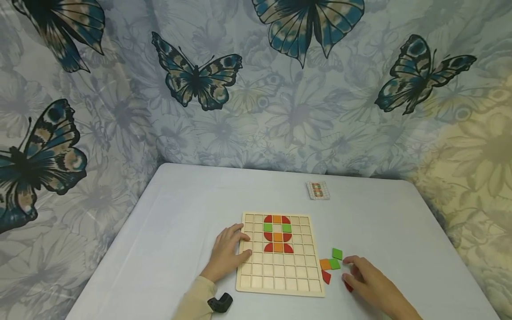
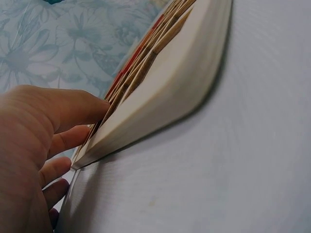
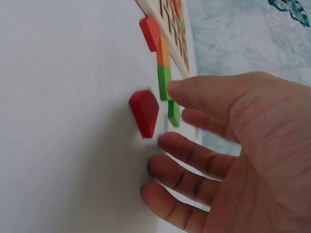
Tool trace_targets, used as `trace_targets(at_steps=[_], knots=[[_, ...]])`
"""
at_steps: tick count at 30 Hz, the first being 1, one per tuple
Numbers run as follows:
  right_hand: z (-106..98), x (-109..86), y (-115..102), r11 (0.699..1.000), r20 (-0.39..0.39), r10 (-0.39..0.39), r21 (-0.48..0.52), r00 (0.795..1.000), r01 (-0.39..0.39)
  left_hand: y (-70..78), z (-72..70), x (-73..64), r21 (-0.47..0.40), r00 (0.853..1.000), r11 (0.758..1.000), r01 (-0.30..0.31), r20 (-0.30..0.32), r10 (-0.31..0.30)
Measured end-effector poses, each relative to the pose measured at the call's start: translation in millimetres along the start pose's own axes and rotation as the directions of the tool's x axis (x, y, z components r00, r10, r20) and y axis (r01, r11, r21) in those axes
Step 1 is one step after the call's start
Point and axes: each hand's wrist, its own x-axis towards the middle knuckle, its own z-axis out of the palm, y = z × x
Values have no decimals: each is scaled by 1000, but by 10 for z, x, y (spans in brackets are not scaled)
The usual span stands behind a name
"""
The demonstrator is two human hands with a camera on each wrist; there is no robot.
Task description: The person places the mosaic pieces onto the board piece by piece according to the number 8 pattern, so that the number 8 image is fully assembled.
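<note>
A pale wooden grid board (image 1: 281, 284) lies on the table, its upper middle cells filled with red quarter-round tiles (image 1: 269, 247), orange square tiles (image 1: 278, 237) and green square tiles (image 1: 286, 228). My left hand (image 1: 227, 253) rests at the board's left edge, thumb and fingertips on the rim. Right of the board, my right hand (image 1: 370, 282) hovers with loosely bent fingers around a loose red quarter-round tile (image 3: 145, 112), which lies on the table. Nearer the board sit two green squares (image 1: 337, 254), an orange square (image 1: 325, 264) and another red tile (image 1: 326, 277).
A small pattern card (image 1: 318, 190) lies toward the back of the white table (image 1: 192, 200). A black device (image 1: 221, 303) is strapped at my left sleeve (image 1: 196, 298). Cloth with butterflies (image 1: 196, 80) hangs behind the table.
</note>
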Motion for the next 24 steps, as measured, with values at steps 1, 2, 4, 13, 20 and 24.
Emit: trace_targets(at_steps=[1, 2, 4, 13, 20, 24], knots=[[1, 9, -10, 1000, -5, -10, -16, 1000, 10, 2, 0, 1, 0, 1000, 1000, -2, 0, 2], [3, 19, -20, 999, -12, -31, -33, 999, 30, 4, -1, 2, 3, 1000, 1000, -4, -1, 4], [12, 27, -38, 997, -26, -65, -52, 998, 63, 2, 2, 5, 14, 1000, 1000, -12, -4, 12], [49, 65, -125, 992, -43, -123, -22, 991, 122, 12, -9, -8, 6, 1000, 1000, 6, -1, -6], [51, 89, -118, 993, -68, -116, -8, 991, 116, 4, -4, -7, 3, 1000, 1000, 8, 1, -8], [31, 108, -102, 995, -59, -102, 16, 993, 103, 1, 6, 1, 8, 1000, 1000, 0, -2, 1]])
